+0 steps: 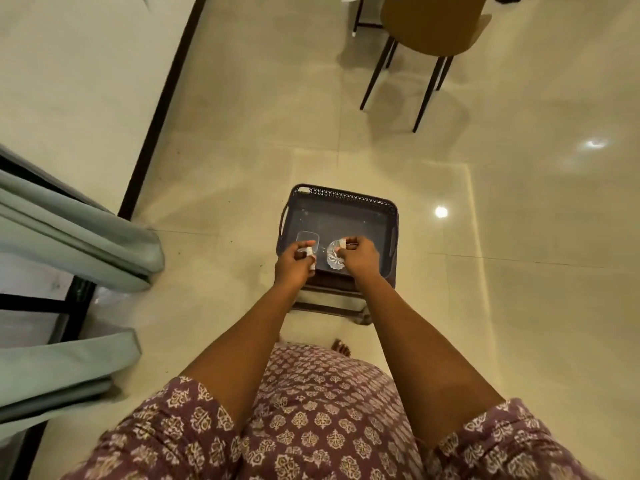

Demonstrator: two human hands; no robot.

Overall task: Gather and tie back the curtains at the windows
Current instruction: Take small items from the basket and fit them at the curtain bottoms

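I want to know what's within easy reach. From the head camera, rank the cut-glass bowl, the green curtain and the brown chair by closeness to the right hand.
1. Cut-glass bowl: in the tray, touching the right hand.
2. Green curtain: far left, by the window.
3. Brown chair: top, across the floor.

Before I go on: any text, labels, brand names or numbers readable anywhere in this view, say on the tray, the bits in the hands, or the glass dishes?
None can be read.
Small white pieces held in the left hand and right hand: too small and blurred to show any marking.
Dark tray, square glass dish, cut-glass bowl: no lettering visible.
Curtains, chair, printed garment: pattern only, no words.
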